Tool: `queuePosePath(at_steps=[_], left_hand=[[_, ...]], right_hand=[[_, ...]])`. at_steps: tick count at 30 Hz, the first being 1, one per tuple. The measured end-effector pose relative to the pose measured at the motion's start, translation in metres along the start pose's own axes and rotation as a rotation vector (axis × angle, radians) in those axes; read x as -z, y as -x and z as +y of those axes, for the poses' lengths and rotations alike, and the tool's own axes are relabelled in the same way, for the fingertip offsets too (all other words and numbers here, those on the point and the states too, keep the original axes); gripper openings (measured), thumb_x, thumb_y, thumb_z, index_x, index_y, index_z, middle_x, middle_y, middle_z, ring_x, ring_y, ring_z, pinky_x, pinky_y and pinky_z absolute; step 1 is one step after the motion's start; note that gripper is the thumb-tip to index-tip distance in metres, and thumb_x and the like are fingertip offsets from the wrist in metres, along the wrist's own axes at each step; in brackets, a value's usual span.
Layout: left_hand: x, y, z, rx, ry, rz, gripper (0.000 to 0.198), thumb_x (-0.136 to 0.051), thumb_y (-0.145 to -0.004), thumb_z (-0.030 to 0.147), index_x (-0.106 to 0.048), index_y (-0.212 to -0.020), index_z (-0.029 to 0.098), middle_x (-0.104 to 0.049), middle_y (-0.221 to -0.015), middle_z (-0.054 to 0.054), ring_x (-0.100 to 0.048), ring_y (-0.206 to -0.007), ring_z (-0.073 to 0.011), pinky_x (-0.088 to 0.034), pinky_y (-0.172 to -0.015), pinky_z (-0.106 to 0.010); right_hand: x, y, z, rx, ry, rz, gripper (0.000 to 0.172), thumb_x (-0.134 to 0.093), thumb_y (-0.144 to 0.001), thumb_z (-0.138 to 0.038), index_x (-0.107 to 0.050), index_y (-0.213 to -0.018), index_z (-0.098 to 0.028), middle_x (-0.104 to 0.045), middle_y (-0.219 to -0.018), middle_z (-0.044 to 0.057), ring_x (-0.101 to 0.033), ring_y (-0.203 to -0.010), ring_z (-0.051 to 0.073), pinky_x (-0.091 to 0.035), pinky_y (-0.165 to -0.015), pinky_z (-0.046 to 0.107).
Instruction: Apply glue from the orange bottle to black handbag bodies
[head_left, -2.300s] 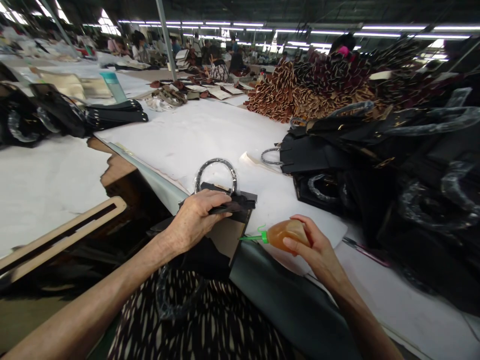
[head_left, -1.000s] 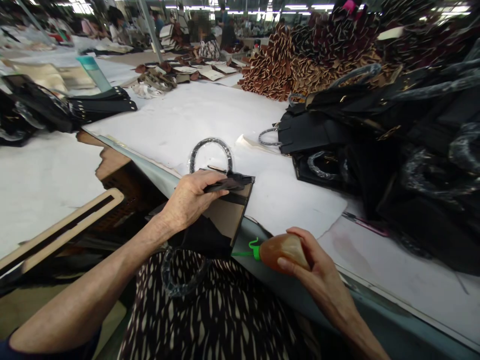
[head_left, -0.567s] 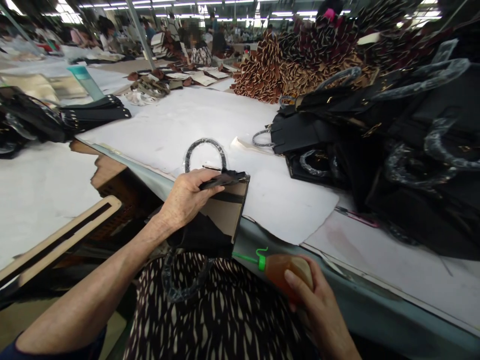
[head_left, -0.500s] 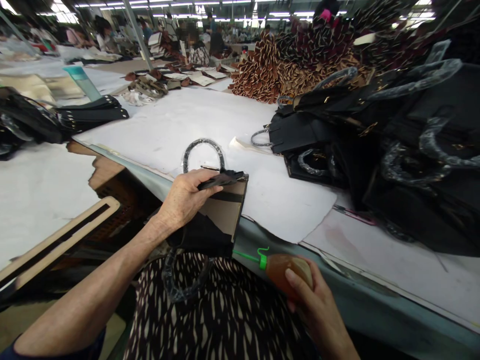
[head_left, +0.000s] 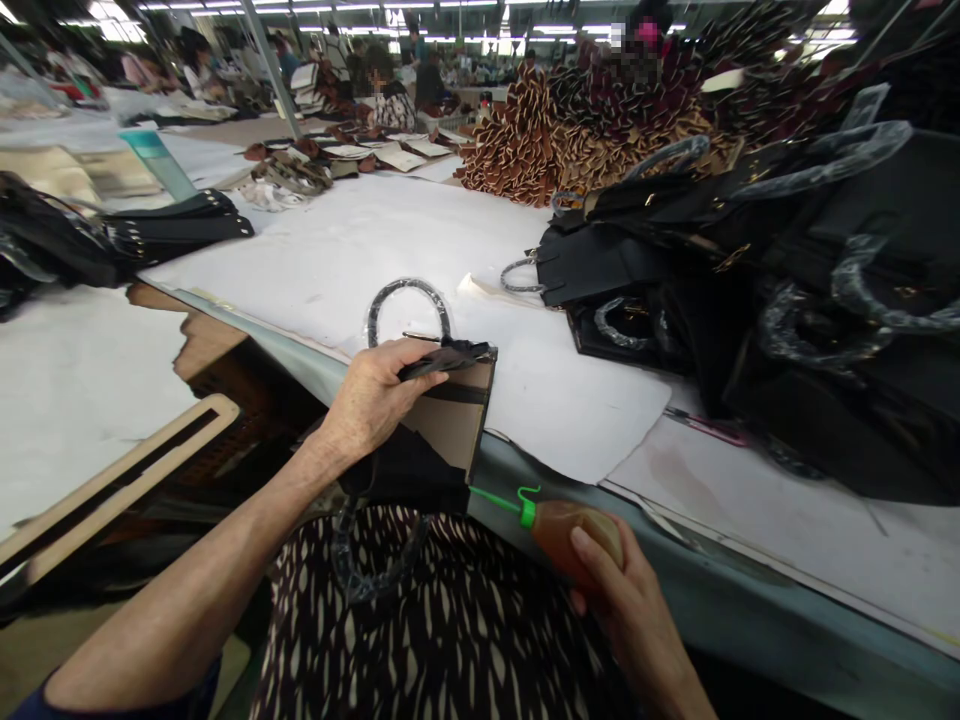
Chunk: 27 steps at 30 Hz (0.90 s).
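Note:
My left hand (head_left: 379, 390) pinches the black lining at the top of a black bag (head_left: 420, 462) at the table's edge. One wrapped ring handle (head_left: 409, 283) stands on the far side of the bag; another (head_left: 375, 585) hangs against the patterned clothing. Beige board shows on the bag's open side. My right hand (head_left: 626, 570) is wrapped round an amber squeeze bottle (head_left: 574, 540) with a green cap and thin green nozzle. The nozzle's tip is at the lower right edge of the bag; whether they touch, I cannot tell.
Black bags with wrapped handles (head_left: 675, 270) are heaped on the right of the white table (head_left: 337, 230). Brown leather pieces (head_left: 517, 140) are piled behind. A pink-handled tool (head_left: 705, 428) lies at the right. On the left are a teal-lidded bottle (head_left: 161, 165) and a wooden slotted frame (head_left: 150, 455).
My right hand has shifted very slightly up with the bottle, bringing the nozzle tip a little higher along the bag's edge. My left hand keeps its hold.

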<state>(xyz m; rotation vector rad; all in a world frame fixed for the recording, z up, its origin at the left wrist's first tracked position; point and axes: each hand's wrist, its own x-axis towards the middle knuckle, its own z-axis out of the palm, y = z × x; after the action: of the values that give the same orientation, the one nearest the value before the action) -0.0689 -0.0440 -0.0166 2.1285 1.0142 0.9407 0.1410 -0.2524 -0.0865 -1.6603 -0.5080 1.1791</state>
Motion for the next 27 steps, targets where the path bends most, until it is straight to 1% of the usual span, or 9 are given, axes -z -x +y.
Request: queuePosePath(at_steps=[5,8,11,16,19,21,24,26,27], left_hand=[[-0.001,-0.001,-0.001,0.001,-0.010,0.012,0.026,-0.063,-0.083,0.034,-0.069,-0.104,0.020,-0.069,-0.103,-0.004,-0.063,-0.094,-0.0199,-0.048,-0.085,-0.030],[-0.001,-0.001,0.000,0.014,-0.027,0.023,0.026,-0.064,-0.082,0.035,-0.069,-0.103,0.020,-0.070,-0.101,-0.004,-0.064,-0.092,-0.0195,-0.048,-0.084,-0.030],[-0.001,-0.001,0.000,0.020,-0.021,0.032,0.026,-0.064,-0.081,0.034,-0.069,-0.103,0.021,-0.070,-0.099,-0.003,-0.064,-0.090,-0.0196,-0.049,-0.082,-0.030],[-0.002,-0.003,0.003,0.030,-0.017,0.040,0.025,-0.064,-0.082,0.032,-0.069,-0.102,0.019,-0.070,-0.100,-0.004,-0.064,-0.092,-0.0201,-0.048,-0.084,-0.029],[-0.003,-0.004,0.005,0.030,-0.028,0.064,0.024,-0.064,-0.081,0.032,-0.070,-0.101,0.019,-0.071,-0.097,-0.003,-0.064,-0.089,-0.0192,-0.047,-0.081,-0.028],[-0.003,-0.006,0.004,0.028,-0.027,0.082,0.023,-0.064,-0.081,0.031,-0.070,-0.100,0.019,-0.071,-0.096,-0.002,-0.064,-0.088,-0.0187,-0.047,-0.080,-0.027],[-0.005,-0.007,0.002,0.023,-0.008,0.103,0.024,-0.065,-0.080,0.031,-0.070,-0.101,0.020,-0.071,-0.095,-0.002,-0.063,-0.087,-0.0186,-0.046,-0.080,-0.027],[-0.005,-0.008,0.001,0.030,-0.005,0.116,0.024,-0.065,-0.080,0.031,-0.070,-0.100,0.020,-0.071,-0.095,-0.002,-0.063,-0.087,-0.0185,-0.046,-0.080,-0.027],[-0.005,-0.009,0.001,0.038,-0.007,0.117,0.024,-0.065,-0.080,0.031,-0.070,-0.100,0.020,-0.071,-0.095,-0.002,-0.063,-0.088,-0.0185,-0.046,-0.080,-0.027]], right_hand=[[0.003,-0.002,0.005,-0.015,0.008,-0.003,0.043,-0.065,-0.075,-0.054,-0.055,-0.103,-0.023,-0.057,-0.080,0.002,-0.048,-0.056,0.016,-0.042,-0.044,0.027],[0.004,-0.001,0.005,-0.018,0.025,-0.020,0.044,-0.064,-0.076,-0.055,-0.053,-0.105,-0.024,-0.058,-0.080,0.001,-0.048,-0.055,0.016,-0.042,-0.045,0.027],[0.003,0.002,0.002,-0.011,0.046,-0.039,0.045,-0.062,-0.077,-0.056,-0.052,-0.107,-0.024,-0.057,-0.081,0.001,-0.047,-0.056,0.016,-0.042,-0.047,0.028],[0.001,0.008,-0.007,0.008,0.155,-0.035,0.049,-0.060,-0.077,-0.058,-0.047,-0.110,-0.024,-0.059,-0.080,0.001,-0.046,-0.053,0.015,-0.043,-0.049,0.027],[0.004,0.009,-0.012,0.025,0.195,-0.018,0.052,-0.062,-0.075,-0.058,-0.046,-0.111,-0.024,-0.060,-0.081,0.001,-0.048,-0.057,0.016,-0.043,-0.047,0.026],[0.007,0.008,-0.014,0.023,0.207,-0.016,0.053,-0.064,-0.075,-0.057,-0.046,-0.111,-0.023,-0.059,-0.078,0.000,-0.048,-0.055,0.015,-0.042,-0.047,0.025],[0.011,0.007,-0.014,0.004,0.145,-0.090,0.050,-0.065,-0.075,-0.054,-0.050,-0.109,-0.020,-0.058,-0.072,-0.001,-0.045,-0.052,0.013,-0.039,-0.044,0.022],[0.011,0.008,-0.013,-0.043,0.009,-0.183,0.047,-0.065,-0.076,-0.053,-0.054,-0.106,-0.018,-0.059,-0.072,0.000,-0.046,-0.054,0.012,-0.035,-0.041,0.019],[0.011,0.009,-0.013,-0.091,-0.086,-0.223,0.046,-0.066,-0.077,-0.052,-0.057,-0.106,-0.017,-0.060,-0.074,0.002,-0.048,-0.055,0.012,-0.033,-0.039,0.018]])
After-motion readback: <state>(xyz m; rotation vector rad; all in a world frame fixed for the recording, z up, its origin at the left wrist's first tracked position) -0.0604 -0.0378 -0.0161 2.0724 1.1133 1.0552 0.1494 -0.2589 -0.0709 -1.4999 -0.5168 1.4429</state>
